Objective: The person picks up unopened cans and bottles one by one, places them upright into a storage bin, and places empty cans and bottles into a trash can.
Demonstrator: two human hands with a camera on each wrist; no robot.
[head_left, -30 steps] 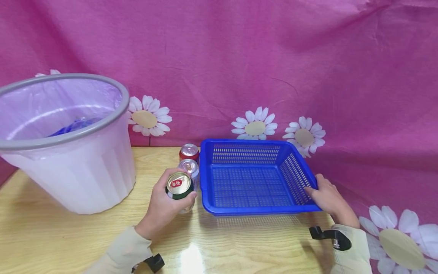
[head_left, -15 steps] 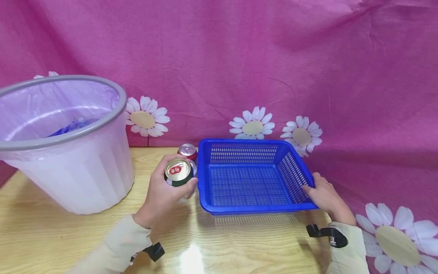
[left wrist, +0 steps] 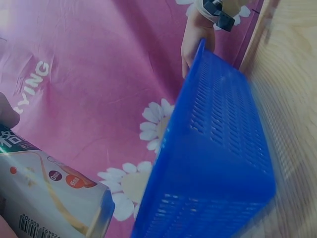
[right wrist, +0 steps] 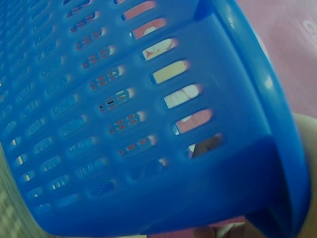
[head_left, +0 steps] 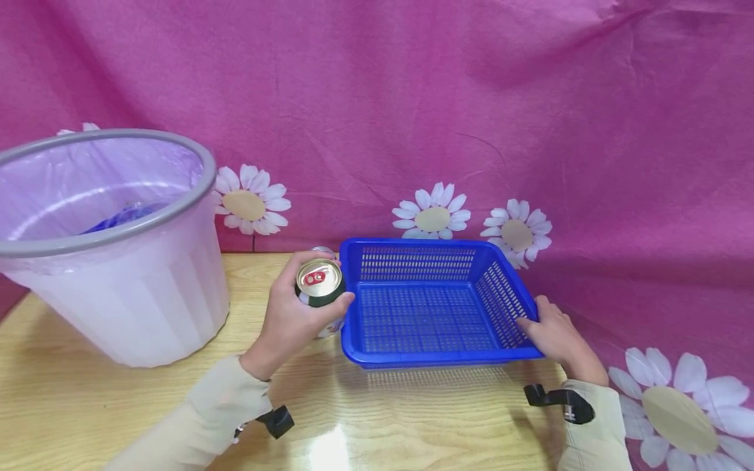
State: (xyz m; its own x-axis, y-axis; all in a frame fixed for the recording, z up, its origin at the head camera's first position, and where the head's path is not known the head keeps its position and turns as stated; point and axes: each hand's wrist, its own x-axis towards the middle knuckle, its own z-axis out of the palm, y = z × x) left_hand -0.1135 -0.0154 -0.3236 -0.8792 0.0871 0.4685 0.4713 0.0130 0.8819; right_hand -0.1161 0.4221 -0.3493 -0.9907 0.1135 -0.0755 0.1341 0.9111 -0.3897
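In the head view my left hand (head_left: 285, 320) grips a drink can (head_left: 320, 277), its fingers and thumb wrapped around the upper part. The can has a gold lid, a red pull tab and a dark green band. Its lower part, white with printed lettering, shows in the left wrist view, raised beside the blue basket (left wrist: 218, 134). My right hand (head_left: 559, 337) holds the basket by its right rim, thumb inside. No object lies within the basket. Behind the left hand, the silver top of another can (head_left: 322, 250) peeks out; the rest of it is hidden.
A white bin (head_left: 159, 294) with a grey rim and a plastic liner stands on the left of the wooden table (head_left: 377, 418). Crumpled blue material (head_left: 129, 212) lies inside the bin. A pink floral cloth (head_left: 365, 118) hangs behind everything.
The left hand has moved up and slightly right with its can, closer to the basket's left rim. It now covers the cans behind it more. The right hand keeps its hold.
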